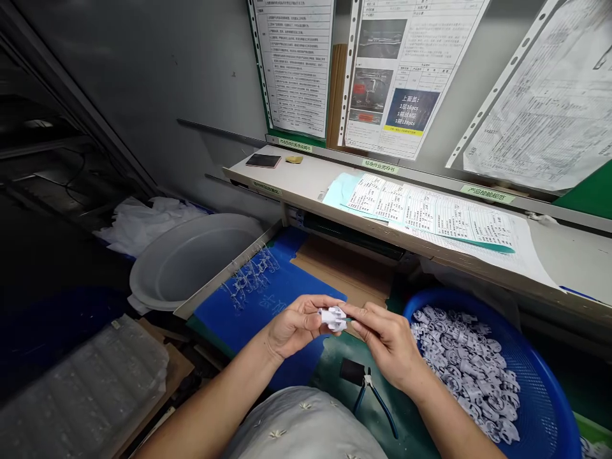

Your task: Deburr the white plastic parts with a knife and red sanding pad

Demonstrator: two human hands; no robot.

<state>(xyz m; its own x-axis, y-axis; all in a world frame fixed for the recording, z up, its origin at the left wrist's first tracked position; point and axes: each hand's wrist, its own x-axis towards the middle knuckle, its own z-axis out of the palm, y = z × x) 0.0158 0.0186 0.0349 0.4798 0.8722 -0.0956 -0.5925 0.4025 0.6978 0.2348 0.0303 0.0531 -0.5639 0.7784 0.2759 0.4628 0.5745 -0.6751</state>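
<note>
While we pinch a small white plastic part (333, 318) in the fingertips of our left hand (296, 325), our right hand (389, 341) is closed around a thin green stick (348, 319), whose end meets the part. Blue-handled side cutters (377, 398) lie below our hands, and a blue basket (535, 357) heaped with similar white parts sits just to the right.

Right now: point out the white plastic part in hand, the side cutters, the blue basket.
White plastic part (333, 319), head view, on its middle.
Side cutters (381, 405), head view, on one handle.
Blue basket (545, 382), head view, on its wall.
</note>
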